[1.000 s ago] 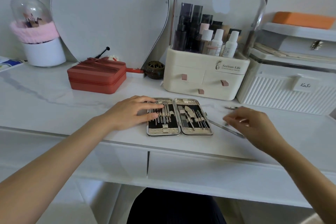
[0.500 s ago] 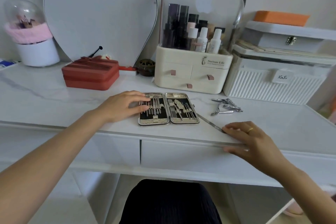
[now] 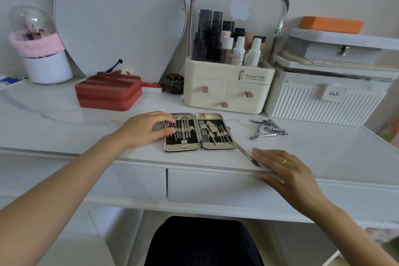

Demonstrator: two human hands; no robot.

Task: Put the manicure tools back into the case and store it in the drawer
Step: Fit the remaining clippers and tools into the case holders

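The manicure case (image 3: 199, 131) lies open and flat on the white vanity top, with several metal tools strapped in both halves. My left hand (image 3: 145, 128) rests on the case's left half, fingers bent over the tools there. A long metal nail file (image 3: 245, 152) lies slanted beside the case's right corner, its end at the table edge. My right hand (image 3: 285, 170) sits at that edge, fingers flat on top and touching the file's end, thumb below the edge. Loose clippers and nippers (image 3: 267, 128) lie to the right. The shut drawer (image 3: 216, 185) is under the table edge.
A cream cosmetics organizer (image 3: 228, 93) stands right behind the case. A white ribbed box (image 3: 323, 101) is at the back right, a red zip case (image 3: 109, 93) at the back left, a brush holder (image 3: 43, 65) at the far left. A mirror (image 3: 116, 17) leans on the wall.
My right hand slid with the nail file from beside the case down to the table's front edge. The left hand stayed on the case. The view shifted, bringing the loose clippers into sight.
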